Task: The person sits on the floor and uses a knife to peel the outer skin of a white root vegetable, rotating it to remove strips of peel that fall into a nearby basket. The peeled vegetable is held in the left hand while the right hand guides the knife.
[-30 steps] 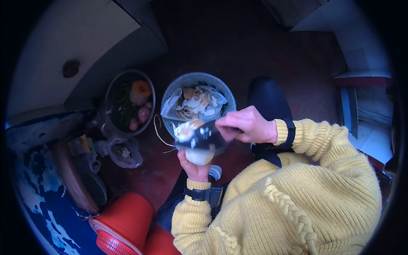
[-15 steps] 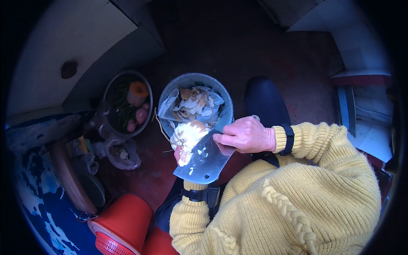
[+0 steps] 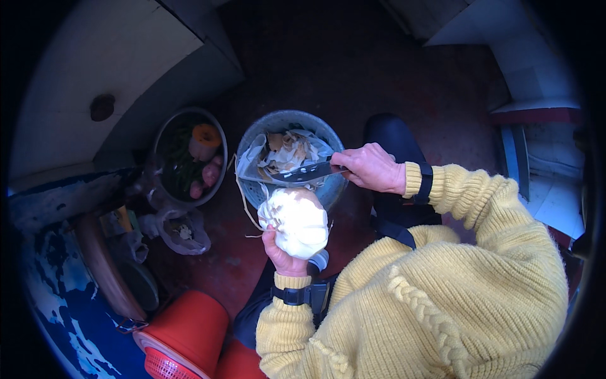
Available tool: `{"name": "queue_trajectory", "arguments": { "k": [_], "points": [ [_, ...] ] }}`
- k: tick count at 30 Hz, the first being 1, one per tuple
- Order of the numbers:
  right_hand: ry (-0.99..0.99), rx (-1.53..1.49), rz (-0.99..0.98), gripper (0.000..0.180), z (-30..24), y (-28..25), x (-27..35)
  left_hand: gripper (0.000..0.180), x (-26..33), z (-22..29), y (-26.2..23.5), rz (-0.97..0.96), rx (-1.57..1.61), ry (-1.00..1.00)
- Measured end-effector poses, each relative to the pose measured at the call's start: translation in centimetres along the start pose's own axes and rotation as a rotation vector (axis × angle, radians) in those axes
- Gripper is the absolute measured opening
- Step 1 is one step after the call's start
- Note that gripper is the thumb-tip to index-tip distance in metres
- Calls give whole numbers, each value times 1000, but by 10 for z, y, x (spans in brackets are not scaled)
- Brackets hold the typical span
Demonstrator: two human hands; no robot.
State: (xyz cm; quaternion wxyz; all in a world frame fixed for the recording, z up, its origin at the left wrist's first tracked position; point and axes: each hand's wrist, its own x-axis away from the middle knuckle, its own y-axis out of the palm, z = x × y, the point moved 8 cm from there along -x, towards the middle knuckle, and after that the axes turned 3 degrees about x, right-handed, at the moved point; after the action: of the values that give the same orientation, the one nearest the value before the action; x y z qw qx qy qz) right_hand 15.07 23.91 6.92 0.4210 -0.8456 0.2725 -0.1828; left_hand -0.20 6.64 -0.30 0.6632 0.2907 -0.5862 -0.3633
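My left hand (image 3: 282, 254) is closed around the lower left of a large round root vegetable (image 3: 295, 222). Its flesh is white, lumpy and mostly peeled, with a brownish patch on top and long thin roots trailing off the left. My right hand (image 3: 371, 167) grips a wide-bladed cleaver (image 3: 293, 174), whose handle is mostly hidden in the fist. The blade is seen nearly edge-on, pointing left across the bucket, just beyond the vegetable and apart from it. Beneath them a grey-blue bucket (image 3: 341, 146) holds a bag and many white and brown peelings (image 3: 287, 151).
Left of the bucket stands a metal basin (image 3: 222, 136) with green vegetables, an orange-fleshed piece and pinkish roots. A clear plastic bag (image 3: 183, 232) with pale bits lies on the red floor. A red bucket (image 3: 192, 322) and a red basket (image 3: 167, 365) are at lower left.
The cleaver has moved up and away from the vegetable, over the bucket, and turned nearly edge-on. The vegetable has come slightly nearer me, and its front is now uncovered.
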Motion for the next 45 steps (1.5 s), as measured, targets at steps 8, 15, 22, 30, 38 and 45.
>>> {"name": "queue_trajectory", "arguments": {
  "k": [8,15,22,30,38,45],
  "points": [
    [-290,-53,163,17,-79,-27,20,64,-7,-10,13,-51,815,-220],
    [-388,161,139,20,-92,-24,22,71,0,-10,5,-35,324,-159],
    [-311,178,158,20,-62,-15,16,74,-10,-1,-7,91,92,-37],
    [52,-68,-97,13,-2,8,7,71,-9,1,-3,54,-16,-42],
    [-45,-313,150,17,-46,-12,15,76,-14,-8,0,-47,151,-32],
    [-312,-52,304,20,-99,-36,27,79,-3,-14,-5,-10,253,-104]
  ]
}}
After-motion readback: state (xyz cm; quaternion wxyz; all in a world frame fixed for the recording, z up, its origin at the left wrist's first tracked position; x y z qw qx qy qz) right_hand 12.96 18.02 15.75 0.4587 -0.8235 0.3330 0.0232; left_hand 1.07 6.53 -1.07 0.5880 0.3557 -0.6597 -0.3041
